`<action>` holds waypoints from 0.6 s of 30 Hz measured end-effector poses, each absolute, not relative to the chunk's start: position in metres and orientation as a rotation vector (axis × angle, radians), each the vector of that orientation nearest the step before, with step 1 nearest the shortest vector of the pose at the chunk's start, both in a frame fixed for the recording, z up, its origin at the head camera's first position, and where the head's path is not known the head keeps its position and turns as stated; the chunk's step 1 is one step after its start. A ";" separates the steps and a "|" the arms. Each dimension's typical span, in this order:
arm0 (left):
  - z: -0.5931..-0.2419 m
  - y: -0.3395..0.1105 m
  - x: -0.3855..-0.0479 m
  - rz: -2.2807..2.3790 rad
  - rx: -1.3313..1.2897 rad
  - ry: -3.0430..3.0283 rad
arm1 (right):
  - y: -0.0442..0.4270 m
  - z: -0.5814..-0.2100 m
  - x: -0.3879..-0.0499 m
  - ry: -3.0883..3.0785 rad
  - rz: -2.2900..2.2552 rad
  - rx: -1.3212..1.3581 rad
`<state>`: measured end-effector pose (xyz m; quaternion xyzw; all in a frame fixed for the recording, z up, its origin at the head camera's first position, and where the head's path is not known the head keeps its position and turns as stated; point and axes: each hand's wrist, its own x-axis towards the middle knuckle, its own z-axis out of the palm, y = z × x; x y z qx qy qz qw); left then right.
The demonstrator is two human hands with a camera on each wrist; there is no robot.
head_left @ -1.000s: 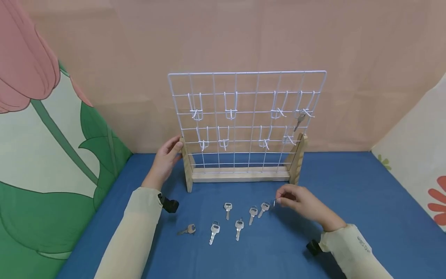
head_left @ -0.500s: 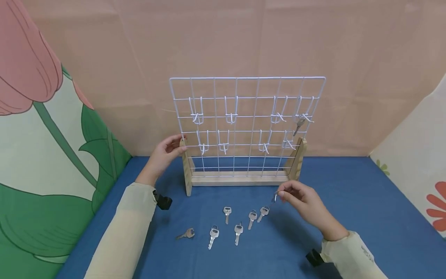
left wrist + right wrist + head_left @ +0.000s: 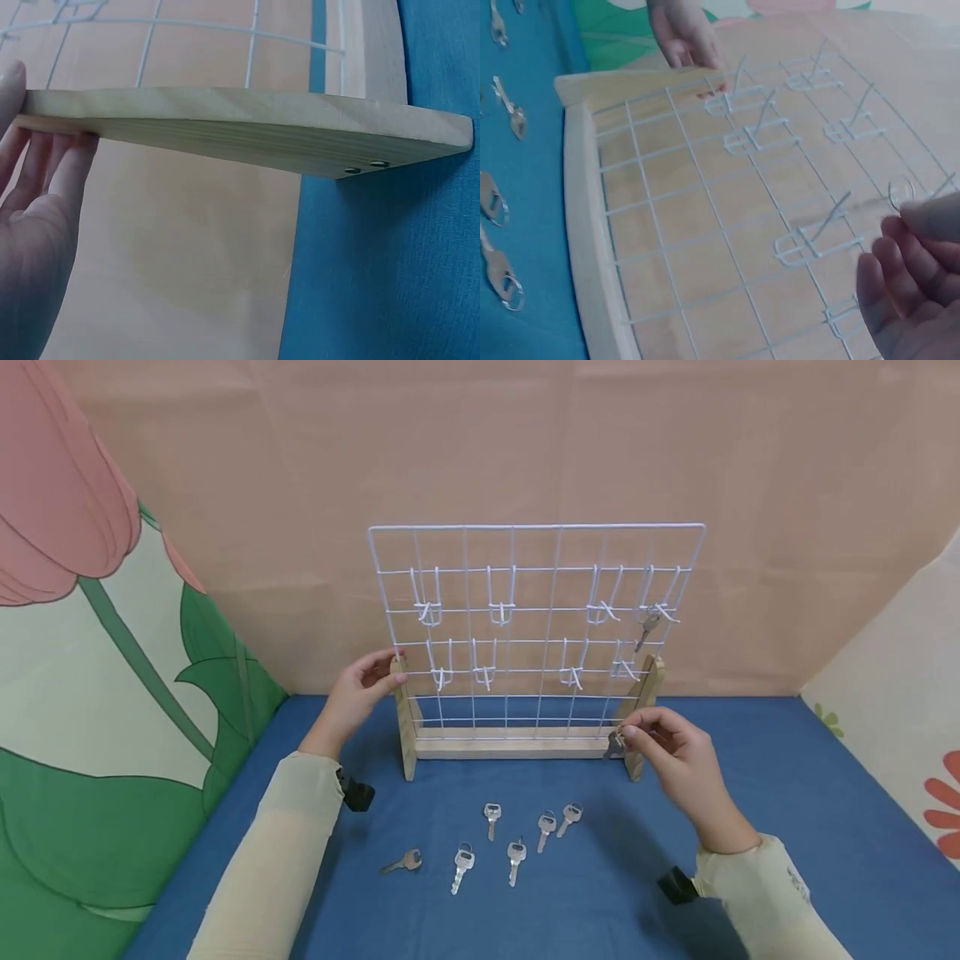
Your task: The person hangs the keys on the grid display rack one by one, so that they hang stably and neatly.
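A white wire grid rack [image 3: 517, 748] on a wooden stand has two rows of hooks. My left hand [image 3: 351, 700] grips the top of its left wooden side post [image 3: 225, 105], thumb in front and fingers behind. My right hand [image 3: 678, 760] pinches a key [image 3: 615, 746] by its ring [image 3: 901, 193], in front of the rack's lower right corner. In the right wrist view, the ring shows above the thumb tip. Another key [image 3: 648, 628] hangs from the upper-right hook [image 3: 660, 611].
Several silver keys lie spread on the blue cloth before the rack, among them a key [image 3: 463, 865] in front and a key [image 3: 408, 860] at the left. A beige backdrop [image 3: 525, 443] stands behind; floral panels flank both sides.
My right hand has lifted the key off the cloth, upward and slightly right toward the rack. The left hand has shifted its hold slightly on the side post.
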<state>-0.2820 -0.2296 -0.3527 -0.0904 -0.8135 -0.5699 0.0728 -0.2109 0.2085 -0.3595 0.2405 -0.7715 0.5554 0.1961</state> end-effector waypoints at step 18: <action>-0.359 -0.223 -0.277 -1.733 -0.285 -2.353 | 0.195 -0.358 -0.254 -1.861 1.839 0.185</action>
